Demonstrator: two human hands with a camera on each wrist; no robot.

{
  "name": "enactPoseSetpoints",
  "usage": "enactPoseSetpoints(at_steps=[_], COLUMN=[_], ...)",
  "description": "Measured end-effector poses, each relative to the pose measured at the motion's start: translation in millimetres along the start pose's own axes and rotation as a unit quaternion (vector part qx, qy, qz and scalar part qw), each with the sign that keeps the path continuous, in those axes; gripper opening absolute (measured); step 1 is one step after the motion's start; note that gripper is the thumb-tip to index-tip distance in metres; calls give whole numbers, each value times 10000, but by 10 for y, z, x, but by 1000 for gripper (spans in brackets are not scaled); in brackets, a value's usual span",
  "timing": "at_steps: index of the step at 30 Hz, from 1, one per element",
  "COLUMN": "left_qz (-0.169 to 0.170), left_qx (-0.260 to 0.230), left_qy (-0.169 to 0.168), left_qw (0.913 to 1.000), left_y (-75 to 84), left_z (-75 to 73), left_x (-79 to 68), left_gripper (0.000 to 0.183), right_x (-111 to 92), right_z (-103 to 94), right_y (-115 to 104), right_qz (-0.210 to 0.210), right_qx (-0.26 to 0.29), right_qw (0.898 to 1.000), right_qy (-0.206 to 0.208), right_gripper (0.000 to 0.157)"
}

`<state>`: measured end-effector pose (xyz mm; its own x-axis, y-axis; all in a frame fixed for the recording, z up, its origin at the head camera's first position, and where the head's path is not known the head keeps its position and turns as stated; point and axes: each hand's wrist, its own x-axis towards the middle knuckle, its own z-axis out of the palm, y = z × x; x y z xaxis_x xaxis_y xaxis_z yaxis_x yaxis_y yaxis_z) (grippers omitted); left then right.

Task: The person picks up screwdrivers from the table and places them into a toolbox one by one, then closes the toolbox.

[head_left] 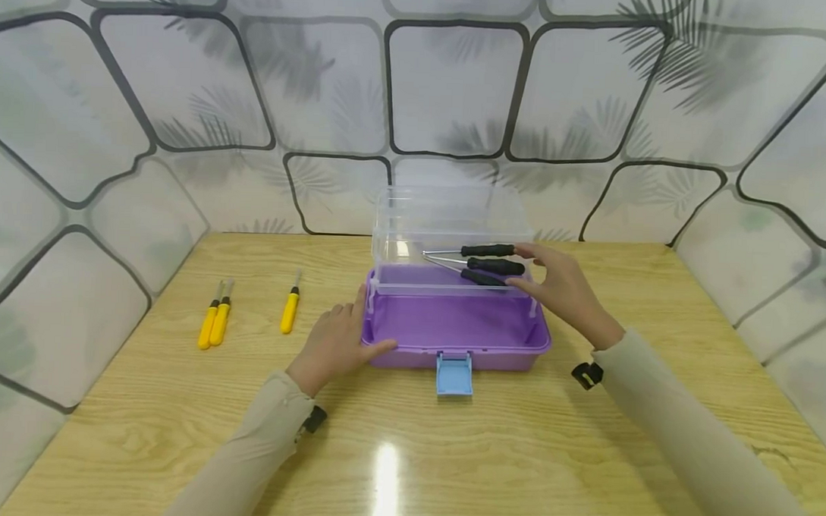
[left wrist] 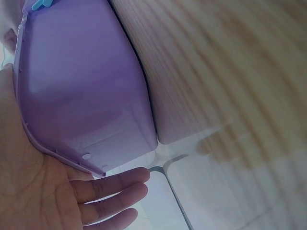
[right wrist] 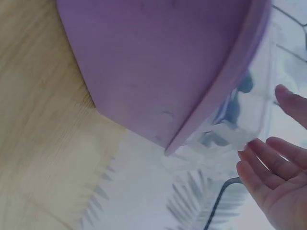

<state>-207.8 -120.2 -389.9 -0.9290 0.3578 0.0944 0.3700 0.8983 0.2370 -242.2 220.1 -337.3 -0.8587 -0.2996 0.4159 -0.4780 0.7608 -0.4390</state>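
Observation:
A purple toolbox [head_left: 412, 358] stands on the table with its clear lid [head_left: 449, 206] raised. Inside its raised clear tray [head_left: 412, 290] lie three black-handled screwdrivers [head_left: 495, 266], shafts pointing left. My left hand [head_left: 338, 339] rests at the box's left front corner, thumb on the front rim and fingers along the side; the left wrist view shows those fingers extended beside the purple wall [left wrist: 86, 86]. Around the tray's right end is my right hand [head_left: 558, 286], thumb and fingers apart near the handles. In the right wrist view, its fingers [right wrist: 273, 167] are loosely bent beside the clear tray end.
Left of the box lie three yellow-handled tools with metal shafts: one alone [head_left: 290, 311] and a side-by-side pair [head_left: 216, 323]. A blue latch [head_left: 454, 375] hangs down at the box's front. Patterned fabric [head_left: 453, 92] walls the table's back and sides.

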Motion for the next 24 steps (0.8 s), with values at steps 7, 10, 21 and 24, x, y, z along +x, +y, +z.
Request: enactPoseSetpoints(at_steps=[7, 10, 21, 24], left_qz=[33, 34, 49, 40], left_qx=[-12, -19, -14, 4], left_qy=[-1, 8, 34, 27], left_qw=[10000, 10000, 10000, 10000], left_y=[15, 8, -11, -10], left_z=[0, -4, 8, 7], left_x=[-2, 3, 20, 19], left_gripper=[107, 107, 108, 108], right_x=[-308, -430, -657, -685], right_z=[-48, -34, 72, 100], right_y=[-132, -154, 59, 115], right_qz=[-764, -1274, -2248, -2102], right_qx=[-363, -643, -1559, -1777], right_qw=[9958, 9883, 9590, 9588], right_qy=[361, 532, 744, 703], right_gripper=[60, 58, 66, 77])
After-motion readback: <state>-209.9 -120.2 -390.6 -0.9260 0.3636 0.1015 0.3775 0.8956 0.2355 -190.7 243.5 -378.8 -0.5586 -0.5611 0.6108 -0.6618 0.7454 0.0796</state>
